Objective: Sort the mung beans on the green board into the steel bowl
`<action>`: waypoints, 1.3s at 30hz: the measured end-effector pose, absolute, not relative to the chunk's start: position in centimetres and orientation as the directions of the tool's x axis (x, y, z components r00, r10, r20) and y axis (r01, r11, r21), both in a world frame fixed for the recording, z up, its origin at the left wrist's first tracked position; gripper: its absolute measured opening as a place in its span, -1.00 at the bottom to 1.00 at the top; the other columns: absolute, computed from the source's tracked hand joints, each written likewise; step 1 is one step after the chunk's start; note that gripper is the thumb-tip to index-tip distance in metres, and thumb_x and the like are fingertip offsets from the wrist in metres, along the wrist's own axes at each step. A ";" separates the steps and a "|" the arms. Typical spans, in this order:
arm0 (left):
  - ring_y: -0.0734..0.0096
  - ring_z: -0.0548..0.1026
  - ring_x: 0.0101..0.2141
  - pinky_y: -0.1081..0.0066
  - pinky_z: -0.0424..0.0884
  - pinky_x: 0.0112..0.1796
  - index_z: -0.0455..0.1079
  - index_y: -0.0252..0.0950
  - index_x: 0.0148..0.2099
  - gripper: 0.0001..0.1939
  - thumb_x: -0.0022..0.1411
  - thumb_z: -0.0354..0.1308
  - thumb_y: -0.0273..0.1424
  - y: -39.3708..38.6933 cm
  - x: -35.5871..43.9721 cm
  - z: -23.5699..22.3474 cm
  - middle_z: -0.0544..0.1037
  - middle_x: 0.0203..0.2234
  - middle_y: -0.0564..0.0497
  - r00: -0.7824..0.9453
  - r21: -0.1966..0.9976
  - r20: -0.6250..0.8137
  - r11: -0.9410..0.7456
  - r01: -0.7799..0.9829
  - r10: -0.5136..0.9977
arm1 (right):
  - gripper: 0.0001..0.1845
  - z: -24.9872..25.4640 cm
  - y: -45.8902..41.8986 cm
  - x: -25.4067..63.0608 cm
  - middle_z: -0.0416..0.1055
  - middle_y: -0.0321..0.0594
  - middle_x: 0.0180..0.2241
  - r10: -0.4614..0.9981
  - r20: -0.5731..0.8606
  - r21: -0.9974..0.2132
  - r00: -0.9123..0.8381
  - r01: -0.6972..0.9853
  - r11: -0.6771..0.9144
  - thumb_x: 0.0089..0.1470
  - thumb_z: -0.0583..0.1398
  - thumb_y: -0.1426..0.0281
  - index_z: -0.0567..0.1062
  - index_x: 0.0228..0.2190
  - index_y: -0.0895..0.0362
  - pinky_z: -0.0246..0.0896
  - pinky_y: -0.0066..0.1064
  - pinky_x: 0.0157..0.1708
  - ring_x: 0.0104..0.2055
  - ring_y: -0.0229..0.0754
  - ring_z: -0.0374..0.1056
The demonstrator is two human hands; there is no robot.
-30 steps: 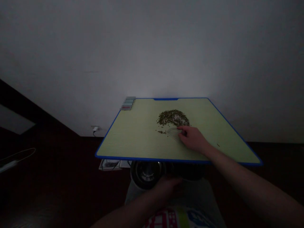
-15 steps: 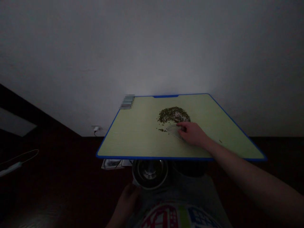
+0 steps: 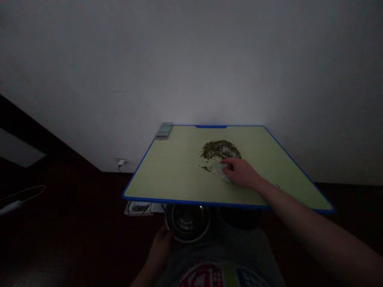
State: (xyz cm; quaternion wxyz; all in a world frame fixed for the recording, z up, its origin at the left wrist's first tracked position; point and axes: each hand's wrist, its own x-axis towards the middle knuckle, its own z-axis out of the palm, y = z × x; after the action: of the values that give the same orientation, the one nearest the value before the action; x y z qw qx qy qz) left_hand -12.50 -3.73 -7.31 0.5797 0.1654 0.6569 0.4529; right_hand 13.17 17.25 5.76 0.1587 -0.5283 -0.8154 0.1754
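My right hand [image 3: 237,171] is closed on a clear, half-round plastic protractor [image 3: 218,170], held low over the table. The protractor's curved edge is just in front of a spread of small greenish-brown beans or seeds [image 3: 217,148]. A few stray ones [image 3: 205,168] lie by its left tip. Below the table's near edge, my left hand [image 3: 161,243] grips the left rim of a shiny metal bowl [image 3: 191,236]. Dark shadow hides part of those fingers. Part of the bowl is covered by the tabletop.
The pale, blue-edged table [image 3: 161,175] stands against a wall [image 3: 191,71]. A blurred-out greyish object [image 3: 164,130] lies at its far left corner. A small dark sliver [image 3: 278,185] is on the right side. Left, a plug [image 3: 121,162] sits in a wall socket; a white box [image 3: 139,208] shows under the table.
The view has tilted slightly. The protractor looks more tilted and whiter in my right hand, still beside the pile. The bowl and my left hand have shifted slightly left.
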 end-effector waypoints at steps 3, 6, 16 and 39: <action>0.15 0.57 -0.22 0.35 0.45 -0.29 0.44 -0.29 -0.21 -0.79 0.07 0.19 -0.36 -3.7 -12.5 -6.1 0.65 -0.31 -0.09 -0.277 0.770 -0.628 0.527 -0.360 0.728 | -0.59 5.8 17.2 13.0 0.45 -0.21 -0.49 0.914 0.079 -0.463 -0.398 0.797 0.387 0.01 0.11 0.39 0.50 -0.09 0.21 0.08 -0.46 -0.43 -0.47 -0.26 0.28; 0.16 0.58 -0.25 0.34 0.47 -0.32 0.42 -0.30 -0.18 -0.79 0.07 0.18 -0.43 -3.7 -12.4 -4.7 0.66 -0.35 -0.08 -0.286 0.753 -0.643 0.515 -0.410 0.711 | -0.60 5.9 16.8 12.9 0.44 -0.22 -0.50 0.914 0.090 -0.468 -0.395 0.794 0.389 0.01 0.11 0.40 0.50 -0.09 0.21 0.07 -0.46 -0.44 -0.48 -0.27 0.28; 0.12 0.61 -0.34 0.31 0.47 -0.40 0.44 -0.31 -0.17 -0.74 0.02 0.23 -0.40 -3.3 -12.0 -2.1 0.66 -0.36 -0.14 -0.289 0.766 -0.619 0.480 -0.428 0.730 | -0.60 5.8 16.6 12.5 0.46 -0.24 -0.50 0.919 0.099 -0.457 -0.381 0.803 0.383 0.03 0.11 0.38 0.50 -0.09 0.21 0.08 -0.45 -0.42 -0.47 -0.26 0.30; 0.10 0.59 -0.31 0.27 0.47 -0.37 0.43 -0.33 -0.18 -0.67 -0.02 0.28 -0.31 -2.8 -11.8 -0.8 0.65 -0.33 -0.14 -0.205 0.777 -0.589 0.478 -0.411 0.781 | -0.60 5.2 17.9 12.4 0.44 -0.24 -0.50 0.917 0.081 -0.456 -0.390 0.804 0.382 0.01 0.11 0.40 0.49 -0.09 0.19 0.09 -0.45 -0.40 -0.46 -0.26 0.29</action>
State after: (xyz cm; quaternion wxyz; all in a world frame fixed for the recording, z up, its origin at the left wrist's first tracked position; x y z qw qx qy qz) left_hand -11.84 -2.82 -0.77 0.6115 0.1534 0.6042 0.4873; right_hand 12.44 17.86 5.18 0.1625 -0.5279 -0.8152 0.1743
